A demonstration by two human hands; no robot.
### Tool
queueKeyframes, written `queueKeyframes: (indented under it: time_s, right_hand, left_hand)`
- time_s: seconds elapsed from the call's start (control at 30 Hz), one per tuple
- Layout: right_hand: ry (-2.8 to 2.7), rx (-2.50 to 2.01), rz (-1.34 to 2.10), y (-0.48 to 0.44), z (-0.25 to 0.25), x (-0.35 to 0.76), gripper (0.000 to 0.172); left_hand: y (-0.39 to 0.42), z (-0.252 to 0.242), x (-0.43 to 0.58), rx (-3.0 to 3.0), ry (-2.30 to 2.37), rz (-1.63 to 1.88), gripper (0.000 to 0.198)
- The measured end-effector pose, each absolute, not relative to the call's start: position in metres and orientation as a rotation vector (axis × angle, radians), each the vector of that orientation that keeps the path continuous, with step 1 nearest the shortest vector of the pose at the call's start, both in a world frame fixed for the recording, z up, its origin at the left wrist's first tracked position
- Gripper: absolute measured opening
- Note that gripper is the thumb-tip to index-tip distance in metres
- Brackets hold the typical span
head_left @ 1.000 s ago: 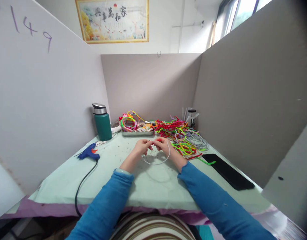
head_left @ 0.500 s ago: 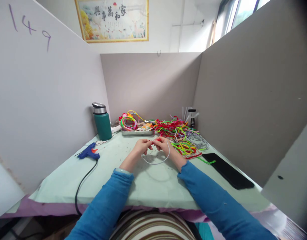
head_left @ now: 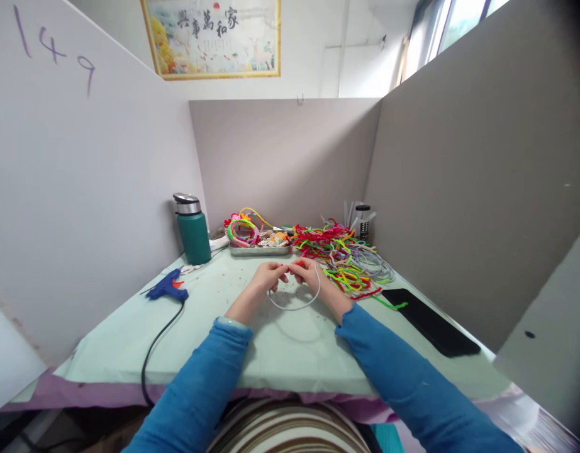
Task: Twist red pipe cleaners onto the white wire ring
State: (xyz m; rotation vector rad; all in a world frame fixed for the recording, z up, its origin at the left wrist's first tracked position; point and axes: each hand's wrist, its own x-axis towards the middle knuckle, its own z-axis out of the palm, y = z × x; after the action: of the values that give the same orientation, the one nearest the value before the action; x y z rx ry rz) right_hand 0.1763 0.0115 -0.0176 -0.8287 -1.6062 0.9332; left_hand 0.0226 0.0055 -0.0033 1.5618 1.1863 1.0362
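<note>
My left hand [head_left: 268, 277] and my right hand [head_left: 306, 275] meet above the middle of the table, fingertips nearly touching. Both are closed in a pinch at a small piece of red pipe cleaner [head_left: 300, 264], most of it hidden by the fingers. From between the hands a thin white hoop [head_left: 294, 309] curves down toward me, one side passing in front of my right hand. Its upper part is covered by my fingers. The hoop is held off the tabletop, with a faint shadow below it.
A blue glue gun [head_left: 168, 286] with a black cord lies left, near a green bottle [head_left: 194, 236]. Behind my hands stands a metal tray [head_left: 259, 251] with wrapped hoops. Loose pipe cleaners [head_left: 325, 239] pile up at back right, beside a black phone-like slab [head_left: 430, 322]. Partitions [head_left: 285, 157] enclose the table.
Almost nothing differs. Both hands keep their pinch on the red pipe cleaner, and the white hoop hangs in the same place.
</note>
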Motion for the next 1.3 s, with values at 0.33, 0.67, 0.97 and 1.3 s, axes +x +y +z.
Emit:
queueKeyframes:
  time_s: [0.33,0.67,0.97,1.3]
  right_hand:
    - [-1.627,-0.811,0.931,0.019,-0.023,0.178,0.033]
    - [-1.624,-0.726,0.918,0.012,-0.017,0.177,0.028]
    - [-1.634,-0.784,0.918,0.013,-0.019,0.177,0.031]
    - [-1.623,-0.811,0.95,0.018,-0.025,0.176,0.032]
  left_hand:
    - [0.003,-0.001,0.021,1.415,1.112,1.025,0.024]
    - [0.002,0.009,0.018,1.286,1.07,0.881,0.015]
    - [0.002,0.001,0.022,1.345,1.168,1.058,0.023]
    - [0.009,-0.006,0.024,1.494,1.428,1.271,0.025]
